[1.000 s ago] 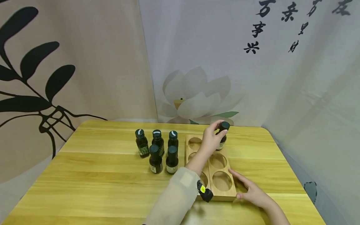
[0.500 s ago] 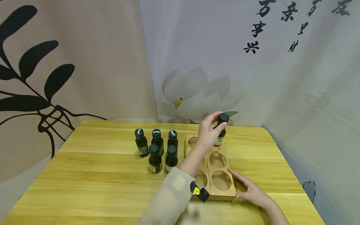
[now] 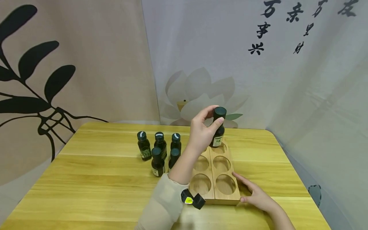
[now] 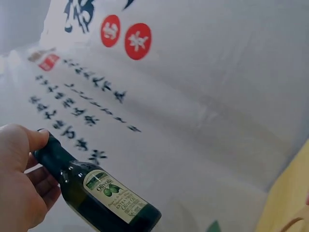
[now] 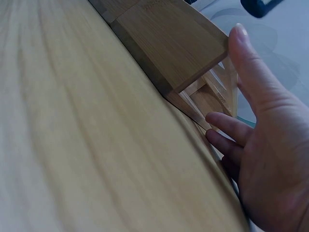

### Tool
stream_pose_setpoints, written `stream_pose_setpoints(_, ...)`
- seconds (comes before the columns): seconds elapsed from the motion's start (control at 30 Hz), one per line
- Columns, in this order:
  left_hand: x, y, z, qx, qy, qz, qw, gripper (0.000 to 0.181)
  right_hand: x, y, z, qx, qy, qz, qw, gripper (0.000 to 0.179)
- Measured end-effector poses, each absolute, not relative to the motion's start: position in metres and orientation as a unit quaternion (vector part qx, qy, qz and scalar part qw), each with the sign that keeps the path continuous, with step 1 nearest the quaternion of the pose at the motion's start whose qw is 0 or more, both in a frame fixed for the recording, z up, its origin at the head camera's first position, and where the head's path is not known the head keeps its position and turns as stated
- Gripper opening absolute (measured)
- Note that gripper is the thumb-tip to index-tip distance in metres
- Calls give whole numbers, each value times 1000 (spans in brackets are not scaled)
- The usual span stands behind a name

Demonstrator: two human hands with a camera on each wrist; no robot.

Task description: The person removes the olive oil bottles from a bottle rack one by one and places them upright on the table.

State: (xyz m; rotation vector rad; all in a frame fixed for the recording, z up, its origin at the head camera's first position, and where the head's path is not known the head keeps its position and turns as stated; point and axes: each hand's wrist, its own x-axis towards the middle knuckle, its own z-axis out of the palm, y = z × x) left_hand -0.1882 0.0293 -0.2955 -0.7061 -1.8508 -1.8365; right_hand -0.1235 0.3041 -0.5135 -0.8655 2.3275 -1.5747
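My left hand [image 3: 201, 133] grips a small dark olive oil bottle [image 3: 217, 136] by its neck and cap, holding it raised over the far end of the wooden rack [image 3: 222, 202]. In the left wrist view the bottle [image 4: 113, 200] tilts, its olive-printed label facing the camera. Two columns of round holes run along the rack; my left hand and the bottle partly hide the far ones. At the rack's near right corner rests my right hand [image 3: 256, 195], fingers extended along its side. The right wrist view shows this hand [image 5: 263, 121] beside the rack's wooden edge [image 5: 174, 41].
Several dark bottles [image 3: 144, 148] with black caps stand upright left of the rack; my left forearm partly covers one of them [image 3: 174, 156]. They share the wooden table [image 3: 86, 179] with the rack. A printed cloth backdrop [image 3: 115, 64] hangs behind and to the right.
My left hand has lifted the bottle up from the rack's far right hole area and moved it leftward and nearer. My right hand has stayed at the rack's corner.
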Motion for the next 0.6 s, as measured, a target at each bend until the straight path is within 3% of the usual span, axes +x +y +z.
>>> stream_pose_setpoints(0.6, -183, -47, -288, -234, -659, -659, 276, 32, -122, 305, -515, -286, 791, -532, 100, 82)
